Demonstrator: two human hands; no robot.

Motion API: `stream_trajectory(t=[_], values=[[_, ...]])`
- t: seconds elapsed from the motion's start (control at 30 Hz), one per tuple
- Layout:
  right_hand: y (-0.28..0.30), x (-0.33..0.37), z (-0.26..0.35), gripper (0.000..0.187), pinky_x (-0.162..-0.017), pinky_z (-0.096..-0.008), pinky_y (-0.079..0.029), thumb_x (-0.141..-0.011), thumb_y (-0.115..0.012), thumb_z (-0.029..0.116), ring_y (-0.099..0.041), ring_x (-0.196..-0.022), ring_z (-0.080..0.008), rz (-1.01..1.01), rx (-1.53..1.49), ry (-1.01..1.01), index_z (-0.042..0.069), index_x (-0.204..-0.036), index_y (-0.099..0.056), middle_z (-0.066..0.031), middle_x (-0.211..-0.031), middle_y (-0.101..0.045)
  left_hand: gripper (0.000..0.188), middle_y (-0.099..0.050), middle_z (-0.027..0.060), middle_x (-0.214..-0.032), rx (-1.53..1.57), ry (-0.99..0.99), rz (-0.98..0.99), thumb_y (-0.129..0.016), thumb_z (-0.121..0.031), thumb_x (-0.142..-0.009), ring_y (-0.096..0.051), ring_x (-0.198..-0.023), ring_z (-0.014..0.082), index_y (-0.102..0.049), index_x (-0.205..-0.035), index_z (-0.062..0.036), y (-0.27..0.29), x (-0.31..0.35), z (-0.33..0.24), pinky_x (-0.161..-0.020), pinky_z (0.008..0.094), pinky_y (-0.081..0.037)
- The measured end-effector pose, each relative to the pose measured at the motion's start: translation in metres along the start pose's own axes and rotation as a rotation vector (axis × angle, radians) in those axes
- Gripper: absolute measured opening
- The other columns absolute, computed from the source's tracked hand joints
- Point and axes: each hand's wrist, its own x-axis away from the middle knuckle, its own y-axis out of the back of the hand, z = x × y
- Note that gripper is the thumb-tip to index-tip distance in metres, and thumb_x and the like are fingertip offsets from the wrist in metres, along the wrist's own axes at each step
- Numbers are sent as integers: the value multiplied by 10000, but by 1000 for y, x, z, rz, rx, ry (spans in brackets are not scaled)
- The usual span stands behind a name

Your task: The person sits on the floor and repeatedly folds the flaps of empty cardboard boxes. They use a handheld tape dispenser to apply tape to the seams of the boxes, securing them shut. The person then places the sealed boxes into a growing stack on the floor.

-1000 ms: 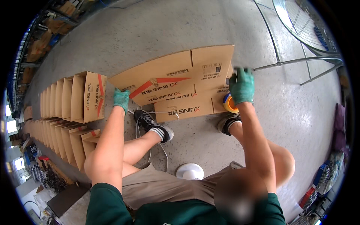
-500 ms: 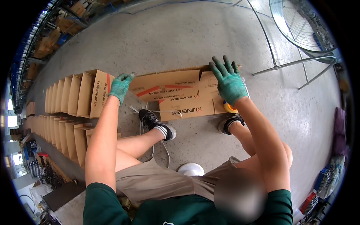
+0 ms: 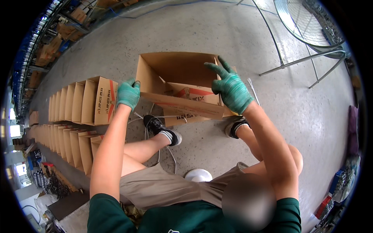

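A brown cardboard box (image 3: 180, 66), unfolded into a four-sided shape with its inside showing, stands in front of me above flat printed cartons (image 3: 202, 119). My left hand (image 3: 129, 94), in a green glove, grips the box's left corner with the thumb along the edge. At the right corner is my gloved right hand (image 3: 230, 90), its fingers spread apart and reaching over the box's edge. The right palm hides part of that side. Loose white strapping (image 3: 136, 115) trails on the floor near my shoe.
Two rows of opened cardboard boxes (image 3: 105, 99) stretch away on the left. A large metal fan (image 3: 311, 27) on a tubular stand (image 3: 283, 68) is at the far right. My black shoes (image 3: 155, 125) flank the cartons. Shelving (image 3: 46, 46) lines the far left.
The flattened carton between my hands has opened out into a box shape. My right hand has shifted left and slightly down, and my left hand a little right.
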Motion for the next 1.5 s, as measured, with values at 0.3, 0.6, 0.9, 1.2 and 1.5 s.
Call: stream_trajectory(t=[0.3, 0.6, 0.9, 1.2, 1.5], values=[[-92, 48, -38, 444, -1093, -429, -439, -837, -740, 160, -479, -1322, -414, -92, -253, -353, 55, -1247, -605, -203, -1419, -502, 575, -600, 185, -1310, -297, -469, 443, -741, -299, -894, -596, -1179, 315, -569, -1392, -67, -10, 25, -38, -1019, 407, -471], [-90, 49, -37, 368, -1125, -415, -412, -831, -660, 24, -435, -1377, -383, -43, -235, -298, 56, -1196, -634, -173, -1401, -525, 778, -692, 167, -1242, -574, -356, 823, -782, -496, -818, -666, -1129, 335, -539, -1431, -82, 1, -14, -67, -1004, 393, -510], [-87, 55, -79, 380, -1058, -370, -450, -851, -677, 32, -551, -1265, -313, -151, -523, -519, 70, -1226, -624, -142, -1253, -632, 946, -664, 190, -1258, -383, -162, 471, -842, -657, -631, -657, -1117, 325, -602, -1332, -68, -30, -14, -38, -990, 420, -514], [-60, 7, -41, 479, -1012, -344, -437, -971, -666, 367, -563, -1192, -228, -248, -933, -1023, 107, -1364, -577, -145, -1375, -570, 1228, -472, 170, -1479, 200, -162, 67, -928, -372, -658, -514, -1299, 332, -172, -1595, -132, -90, 6, 14, -1047, 423, -484], [-114, 54, -37, 341, -1220, -418, -240, -931, -630, 113, -156, -1537, -387, -143, -788, -741, 145, -1265, -571, -181, -1677, -106, 848, -413, 185, -1549, 280, -216, 63, -672, -242, -970, -463, -1367, 289, -129, -1617, -163, -99, 3, 53, -1108, 392, -414]])
